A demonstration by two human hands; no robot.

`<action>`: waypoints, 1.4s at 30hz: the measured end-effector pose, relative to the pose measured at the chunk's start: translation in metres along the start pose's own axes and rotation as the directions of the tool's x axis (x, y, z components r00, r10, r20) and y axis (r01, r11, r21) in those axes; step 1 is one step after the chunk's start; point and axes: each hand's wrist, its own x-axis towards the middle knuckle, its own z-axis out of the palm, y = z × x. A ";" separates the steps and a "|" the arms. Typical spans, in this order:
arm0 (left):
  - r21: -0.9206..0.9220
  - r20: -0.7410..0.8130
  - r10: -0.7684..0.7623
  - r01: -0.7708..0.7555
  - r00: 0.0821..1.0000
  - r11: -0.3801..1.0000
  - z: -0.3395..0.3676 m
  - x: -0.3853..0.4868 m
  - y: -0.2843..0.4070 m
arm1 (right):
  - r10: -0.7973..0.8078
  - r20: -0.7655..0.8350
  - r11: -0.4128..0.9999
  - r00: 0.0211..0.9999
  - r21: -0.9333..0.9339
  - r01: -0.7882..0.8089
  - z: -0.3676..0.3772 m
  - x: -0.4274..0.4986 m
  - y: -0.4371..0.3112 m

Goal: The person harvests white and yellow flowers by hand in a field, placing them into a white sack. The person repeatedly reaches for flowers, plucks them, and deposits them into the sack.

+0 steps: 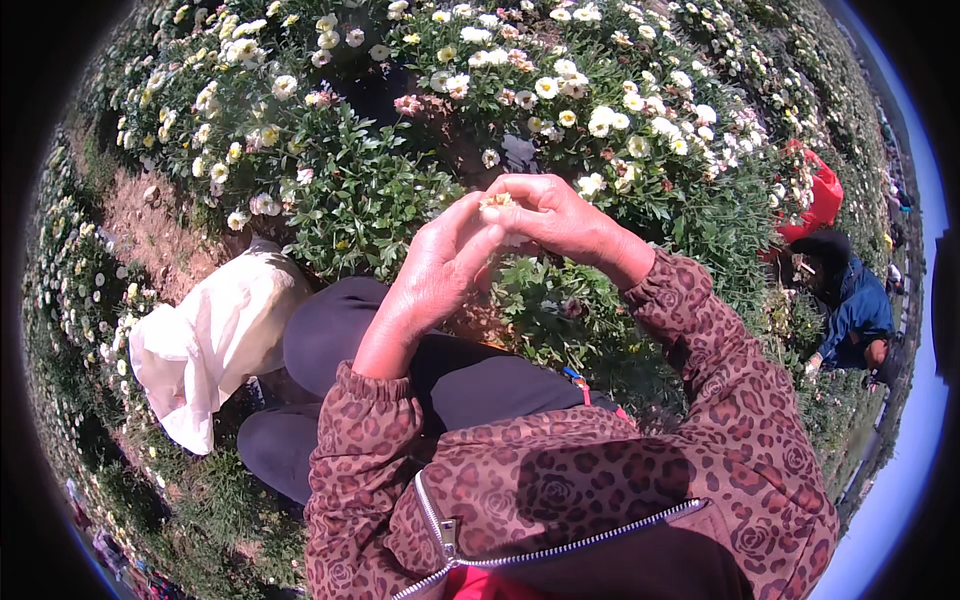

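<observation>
A small, pale yellow-brown flower head (496, 201) shows between the thumb and forefinger of my right hand (555, 214). My left hand (442, 262) meets it from the other side, its thumb just below the flower. The left fingers are partly hidden, so I cannot see what they hold. Both hands are raised over chrysanthemum-like plants, with green leaves (352, 191) behind them and white blooms (600, 120) farther off.
A white cloth or plastic sack (217, 330) stands on the left beside my dark-trousered knees (330, 330). Bare soil (161, 225) lies behind it. To the right, a person in a blue jacket (862, 307) bends among the rows near a red bag (817, 195).
</observation>
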 end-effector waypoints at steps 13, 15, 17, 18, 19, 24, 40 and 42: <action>0.476 0.214 0.470 -0.512 0.856 0.715 0.064 -0.105 0.011 | 0.056 -0.536 0.863 0.842 0.450 0.230 -0.035 -0.116 0.043; 0.616 0.061 0.528 -0.449 0.847 0.647 0.057 -0.110 0.014 | 0.140 -0.561 0.967 0.816 0.253 0.008 -0.059 -0.123 0.056; 0.855 0.033 0.390 -0.228 0.920 0.467 0.045 -0.094 0.012 | 0.091 -0.378 0.994 0.921 0.098 -0.058 -0.067 -0.112 0.075; 0.915 0.017 0.434 -0.189 0.901 0.355 0.041 -0.080 0.008 | 0.050 -0.319 0.999 0.946 0.017 -0.047 -0.068 -0.105 0.083; 0.958 0.004 0.496 -0.146 0.868 0.247 0.038 -0.066 0.002 | 0.098 -0.301 0.994 0.948 0.074 -0.080 -0.067 -0.091 0.091; 0.995 -0.095 0.385 0.086 0.918 0.040 0.020 0.012 -0.027 | 0.156 -0.149 0.978 0.976 -0.117 -0.174 -0.070 -0.027 0.129; 0.919 -0.141 0.312 0.007 0.939 0.394 0.010 0.079 -0.042 | 0.468 -0.093 0.474 0.879 -0.813 -0.338 -0.053 0.093 0.295; 0.902 -0.136 0.313 -0.014 0.940 0.431 0.014 0.085 -0.044 | 0.518 -0.095 0.344 0.850 -0.887 -0.308 -0.053 0.088 0.298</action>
